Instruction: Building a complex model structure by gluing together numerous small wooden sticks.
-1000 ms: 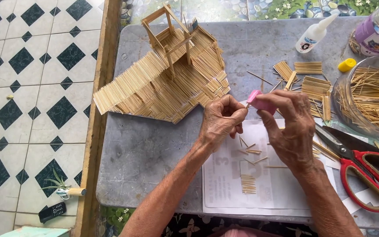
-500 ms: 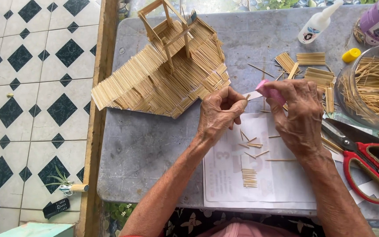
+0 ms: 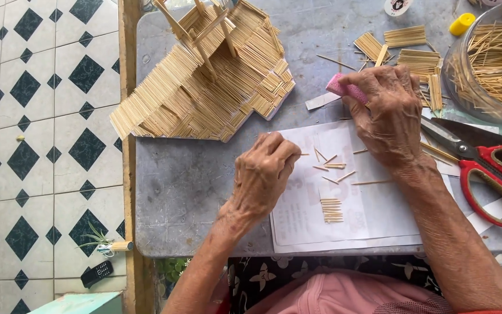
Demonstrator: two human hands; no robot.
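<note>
2 hands — left hand (image 3: 262, 174) pinching 1 stick (image 3: 304, 154), right hand (image 3: 387, 113) gripping 1 pink cutter (image 3: 347, 89).

Bright, even, diffuse daylight with soft faint shadows only, mild glare on the clear container (image 3: 489, 64) at upper right, frame sharp overall, slight wide-angle stretching toward the edges.

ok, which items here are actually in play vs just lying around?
In play:
left hand pinching a thin stick
right hand gripping a pink cutter
cut stick pieces on the paper sheet
stick model house

Lying about:
red scissors
bowl of sticks
yellow cap
remote on the floor
</note>
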